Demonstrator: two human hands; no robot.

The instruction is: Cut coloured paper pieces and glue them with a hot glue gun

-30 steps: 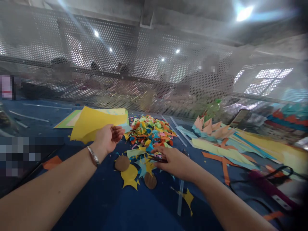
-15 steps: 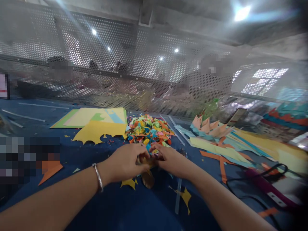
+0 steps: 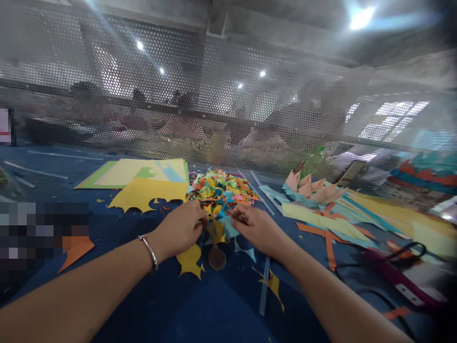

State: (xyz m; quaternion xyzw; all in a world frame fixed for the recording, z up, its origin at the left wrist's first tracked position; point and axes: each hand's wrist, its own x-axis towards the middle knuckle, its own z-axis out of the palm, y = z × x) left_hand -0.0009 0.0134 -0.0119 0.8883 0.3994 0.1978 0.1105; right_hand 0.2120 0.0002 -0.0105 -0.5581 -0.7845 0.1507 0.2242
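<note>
Parting slightly, perhaps: hands (image 3: 180,229) over scraps (image 3: 217,190)

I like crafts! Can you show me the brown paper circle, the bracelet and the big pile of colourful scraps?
brown paper circle (image 3: 217,257): head view, its middle.
bracelet (image 3: 150,250): head view, band on the left wrist.
pile of colourful scraps (image 3: 220,188): head view, top of the heap.

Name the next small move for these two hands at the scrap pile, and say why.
Probably lift the pinched piece clear: the left hand and right hand both pinch at paper on the near edge of the scrap pile, where loose cuttings overlap and hide it.
</note>
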